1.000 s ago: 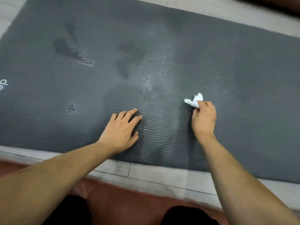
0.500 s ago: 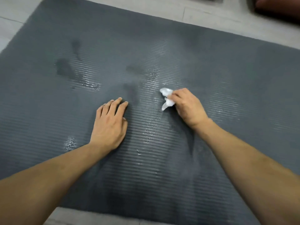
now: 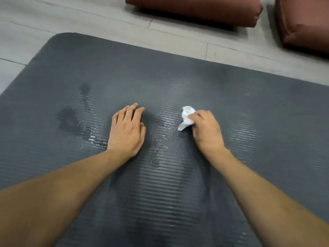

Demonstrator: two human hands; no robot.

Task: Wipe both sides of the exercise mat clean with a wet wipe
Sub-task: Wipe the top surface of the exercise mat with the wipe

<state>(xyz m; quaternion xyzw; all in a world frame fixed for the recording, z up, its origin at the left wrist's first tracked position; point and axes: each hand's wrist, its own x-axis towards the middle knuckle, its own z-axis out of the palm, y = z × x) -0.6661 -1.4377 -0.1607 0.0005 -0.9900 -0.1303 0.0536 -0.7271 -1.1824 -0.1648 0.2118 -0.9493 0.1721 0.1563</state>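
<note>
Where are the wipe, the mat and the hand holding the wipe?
wipe (image 3: 187, 116): head view, on its crumpled white middle.
mat (image 3: 178, 82): head view, on bare ribbed surface beyond the hands.
right hand (image 3: 207, 130): head view, on its back.

Left hand (image 3: 127, 130) flat, fingers straight; right hand (image 3: 204, 130) curled, pinching

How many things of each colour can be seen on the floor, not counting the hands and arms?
Grey: 1, the exercise mat
White: 1, the wet wipe, crumpled in the right hand
Reddish-brown: 2, a cushion beyond the mat and another cushion at the right edge
Total: 4
</note>
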